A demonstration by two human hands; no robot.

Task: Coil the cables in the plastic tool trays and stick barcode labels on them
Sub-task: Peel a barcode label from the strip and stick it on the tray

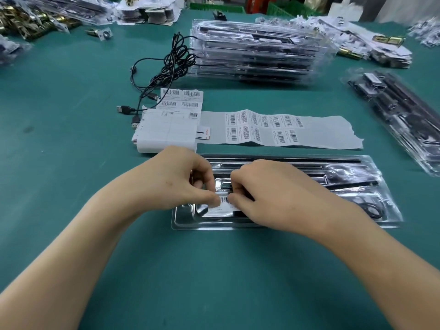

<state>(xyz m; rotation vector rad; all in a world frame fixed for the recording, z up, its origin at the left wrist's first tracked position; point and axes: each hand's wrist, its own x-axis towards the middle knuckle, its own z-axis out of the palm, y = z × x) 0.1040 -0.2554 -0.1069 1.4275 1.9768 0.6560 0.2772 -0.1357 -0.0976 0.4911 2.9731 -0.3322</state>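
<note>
A clear plastic tool tray [381, 210] with black tools lies on the green table in front of me. A coiled black cable [371, 208] sits in its right end. A white barcode label [222, 204] lies on the tray's left part. My left hand [181, 177] and my right hand [264, 186] meet over it, each with curled fingers, thumbs pinching the label's two ends. The strip of label backing [321, 134] with several barcode labels lies just beyond the tray.
A stack of filled trays [257, 51] stands at the back centre, with loose black USB cables [171, 60] to its left. A pile of label sheets [166, 129] lies left of the strip. More trays [400, 117] lie at the right. Brass hardware [26, 20] fills the far left.
</note>
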